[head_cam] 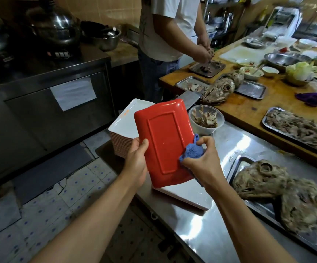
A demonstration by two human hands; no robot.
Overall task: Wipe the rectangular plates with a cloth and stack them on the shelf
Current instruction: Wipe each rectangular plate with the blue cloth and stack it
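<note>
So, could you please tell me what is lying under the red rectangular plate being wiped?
Under the red rectangular plate a white rectangular plate lies on the steel counter. Its far part is covered by the red one, so anything there stays hidden.

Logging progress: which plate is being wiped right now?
The red-backed plate, held tilted with its underside to the camera, blue cloth pressed on its right edge. The other plates lie white side up in two stacks on the steel counter.

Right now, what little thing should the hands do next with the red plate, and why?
Probably slide the cloth across the plate toward its far end. The left hand holds the plate tilted, red underside up, and the right hand presses the bunched cloth only at its right edge, so most of that side looks unwiped.
</note>
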